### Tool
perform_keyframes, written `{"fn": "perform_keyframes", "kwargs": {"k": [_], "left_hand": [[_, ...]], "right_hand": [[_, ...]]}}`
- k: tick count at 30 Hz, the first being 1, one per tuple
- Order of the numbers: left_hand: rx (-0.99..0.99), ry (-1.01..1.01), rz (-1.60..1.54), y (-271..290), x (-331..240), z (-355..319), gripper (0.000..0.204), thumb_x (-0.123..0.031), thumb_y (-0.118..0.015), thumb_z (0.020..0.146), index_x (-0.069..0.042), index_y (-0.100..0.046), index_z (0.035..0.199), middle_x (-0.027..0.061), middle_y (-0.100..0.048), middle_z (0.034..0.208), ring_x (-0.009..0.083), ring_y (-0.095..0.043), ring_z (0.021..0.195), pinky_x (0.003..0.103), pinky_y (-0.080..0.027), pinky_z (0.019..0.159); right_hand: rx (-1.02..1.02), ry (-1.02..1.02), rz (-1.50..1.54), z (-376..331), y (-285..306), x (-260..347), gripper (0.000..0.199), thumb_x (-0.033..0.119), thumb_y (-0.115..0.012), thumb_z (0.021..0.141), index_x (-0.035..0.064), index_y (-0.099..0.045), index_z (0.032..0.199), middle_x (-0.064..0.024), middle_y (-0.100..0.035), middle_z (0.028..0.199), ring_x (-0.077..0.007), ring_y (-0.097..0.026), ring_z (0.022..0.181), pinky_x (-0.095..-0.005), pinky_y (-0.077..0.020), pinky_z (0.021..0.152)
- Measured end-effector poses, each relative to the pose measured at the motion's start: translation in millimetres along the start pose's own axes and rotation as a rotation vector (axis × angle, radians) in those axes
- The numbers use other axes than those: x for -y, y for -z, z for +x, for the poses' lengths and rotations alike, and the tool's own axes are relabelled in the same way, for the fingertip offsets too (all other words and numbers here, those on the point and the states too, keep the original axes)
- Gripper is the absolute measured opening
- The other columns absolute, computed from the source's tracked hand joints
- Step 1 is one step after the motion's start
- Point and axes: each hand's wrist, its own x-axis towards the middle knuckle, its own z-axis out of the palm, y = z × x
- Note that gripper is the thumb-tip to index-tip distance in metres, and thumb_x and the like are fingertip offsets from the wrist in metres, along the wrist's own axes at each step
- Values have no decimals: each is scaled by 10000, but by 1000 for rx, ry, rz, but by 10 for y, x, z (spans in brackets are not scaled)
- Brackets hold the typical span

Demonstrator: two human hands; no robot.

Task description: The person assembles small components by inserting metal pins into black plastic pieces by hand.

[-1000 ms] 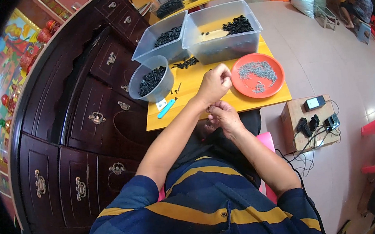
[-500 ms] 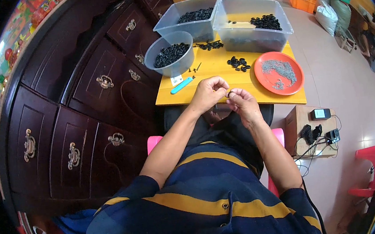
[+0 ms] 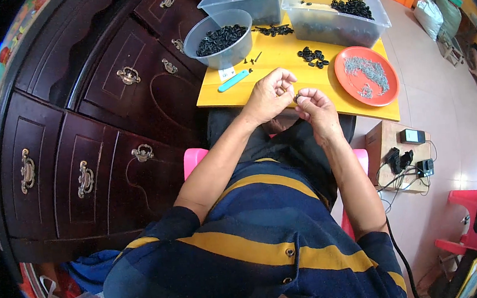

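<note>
Over the near edge of the yellow table [image 3: 207,96], my two hands meet with fingertips almost touching. My right hand [image 3: 319,112] pinches a small black ring-like part [image 3: 296,97] between thumb and fingers. Its details are mostly hidden. Beside it my left hand [image 3: 271,96] is closed, thumb against fingertips; whatever it pinches is too small to make out. Just beyond the hands lies a loose group of similar black parts [image 3: 313,56]. To the right, an orange-red plate [image 3: 341,78] carries many tiny grey pin-like pieces [image 3: 371,72].
A teal-handled tool [image 3: 233,80] lies left of my hands. Behind it stand a round clear tub [image 3: 241,48] and two clear bins [image 3: 279,12] [image 3: 348,38] with black parts. A dark drawer cabinet [image 3: 93,139] flanks the left. A wooden box [image 3: 382,142] with cables stands right.
The whole view has shifted, so the table and its things sit higher and farther right. My hands stay together, fingers still pinched around the small part.
</note>
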Motion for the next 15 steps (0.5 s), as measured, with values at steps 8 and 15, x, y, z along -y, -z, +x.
{"fn": "perform_keyframes", "kwargs": {"k": [8, 15], "left_hand": [[1, 15, 36, -10, -31, -28, 248, -2, -622, 870, -30, -569, 1111, -45, -573, 844, 6, -528, 730, 176, -451, 665], [3, 2, 76, -7, -21, -25, 228, -8, -625, 871, -28, -577, 1093, -47, -574, 839, 3, -526, 723, 175, -455, 660]], "right_hand": [[-22, 25, -4, -26, -5, 13, 196, 79, -668, 913, 81, -610, 1100, -3, -657, 933, -102, -626, 800, -219, -494, 708], [-14, 56, 25, -20, 5, 0, 188, 71, -674, 906, 73, -613, 1084, -6, -664, 926, -95, -626, 781, -213, -491, 688]]}}
